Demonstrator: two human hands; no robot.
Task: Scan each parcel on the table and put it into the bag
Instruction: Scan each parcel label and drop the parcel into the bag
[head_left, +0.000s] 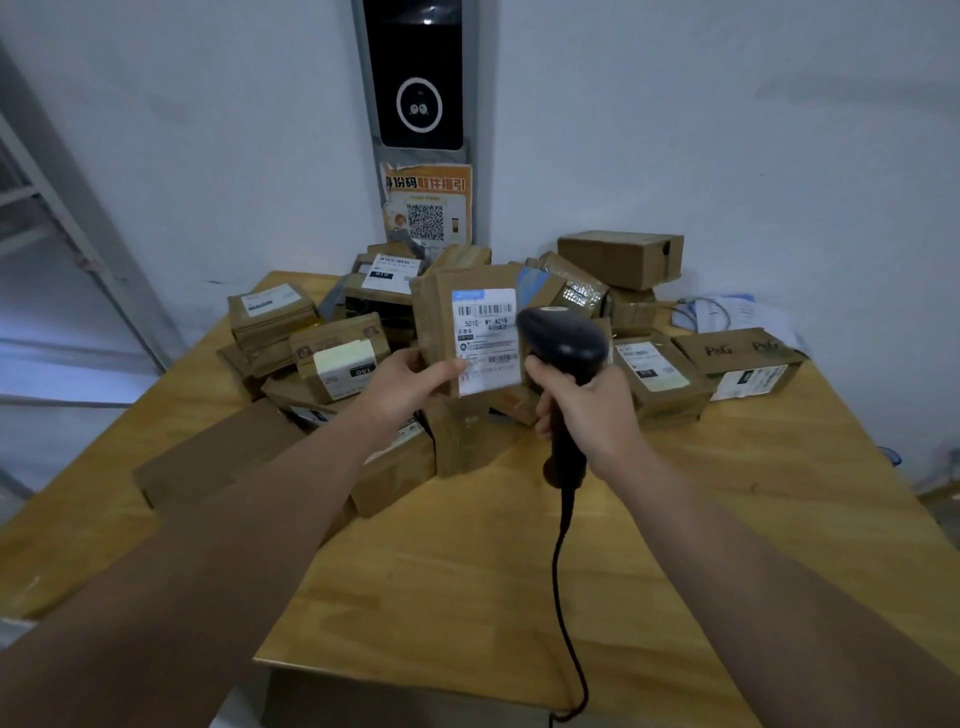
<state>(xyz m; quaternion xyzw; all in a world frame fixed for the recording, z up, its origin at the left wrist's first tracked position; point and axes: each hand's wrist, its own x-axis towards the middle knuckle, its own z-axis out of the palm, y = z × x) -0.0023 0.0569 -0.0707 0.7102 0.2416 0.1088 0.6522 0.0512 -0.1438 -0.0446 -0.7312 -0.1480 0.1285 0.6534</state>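
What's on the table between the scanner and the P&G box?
In the head view, one labelled brown box sits between the scanner and the P&G box, on the table.

A flat brown cardboard parcel (439, 322) stands upright above the heap, its white barcode label (485, 340) facing the camera, gripped at its lower edge by the left hand (410, 384). The black corded scanner (563, 345) (held in the right hand (587, 410)) overlaps the label's right edge. More brown parcels (332, 353) lie piled on the wooden table's (467, 571) far half.
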